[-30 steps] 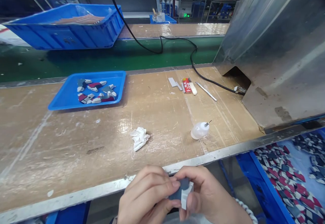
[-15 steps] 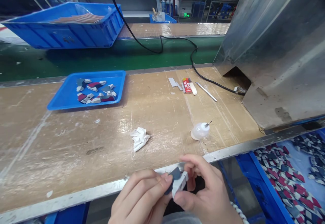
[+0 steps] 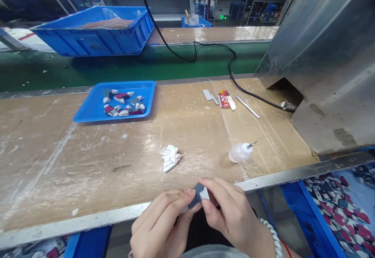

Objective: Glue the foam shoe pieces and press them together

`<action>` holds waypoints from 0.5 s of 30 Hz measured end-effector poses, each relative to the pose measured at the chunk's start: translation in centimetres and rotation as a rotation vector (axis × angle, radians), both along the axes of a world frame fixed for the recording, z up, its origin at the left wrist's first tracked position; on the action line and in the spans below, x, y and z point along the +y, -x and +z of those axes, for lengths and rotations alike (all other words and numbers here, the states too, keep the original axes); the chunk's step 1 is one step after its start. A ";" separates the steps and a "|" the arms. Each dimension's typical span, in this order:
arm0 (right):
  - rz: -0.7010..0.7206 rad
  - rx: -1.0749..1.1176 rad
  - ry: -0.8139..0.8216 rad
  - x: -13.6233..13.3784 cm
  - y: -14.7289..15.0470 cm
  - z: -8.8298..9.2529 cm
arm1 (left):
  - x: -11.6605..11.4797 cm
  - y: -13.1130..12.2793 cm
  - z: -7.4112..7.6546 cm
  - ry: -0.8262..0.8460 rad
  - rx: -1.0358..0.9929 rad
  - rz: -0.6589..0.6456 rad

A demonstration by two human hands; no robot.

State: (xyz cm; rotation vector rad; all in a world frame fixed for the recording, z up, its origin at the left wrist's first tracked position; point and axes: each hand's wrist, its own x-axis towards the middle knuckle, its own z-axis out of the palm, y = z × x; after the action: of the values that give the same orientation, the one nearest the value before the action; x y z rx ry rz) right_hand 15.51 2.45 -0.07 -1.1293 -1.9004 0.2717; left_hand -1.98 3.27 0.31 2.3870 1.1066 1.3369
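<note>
Pinching a small grey-and-white plastic part [image 3: 199, 194] between both hands, just over the bench's metal edge [image 3: 88, 219]; its long axis appears to slant up toward the right. The left hand [image 3: 161, 221] presses thumb and fingers onto the grey end; the right hand [image 3: 230, 211] curls its fingers around the white end, mostly hiding it. Crumpled white cloth [image 3: 170, 158] and a needle-tip squeeze bottle [image 3: 240, 152] lie ahead on the bench.
</note>
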 end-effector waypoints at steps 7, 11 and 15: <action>0.004 0.472 0.406 -0.1 0.6 -0.8 | 0.1 -0.3 -0.5 -0.038 0.020 0.054; -0.213 0.551 0.424 -0.5 1.5 -0.9 | 0.1 -0.9 -0.5 -0.098 0.021 0.098; -0.267 0.381 0.086 -0.8 2.5 -0.4 | -0.4 -1.0 -0.4 -0.092 -0.005 0.093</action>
State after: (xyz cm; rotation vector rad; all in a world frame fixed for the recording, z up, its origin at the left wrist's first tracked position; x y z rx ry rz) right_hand 13.01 1.69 -0.46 -1.2723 -1.3995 0.3914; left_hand -1.00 2.90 -0.08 2.4220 1.1930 1.4534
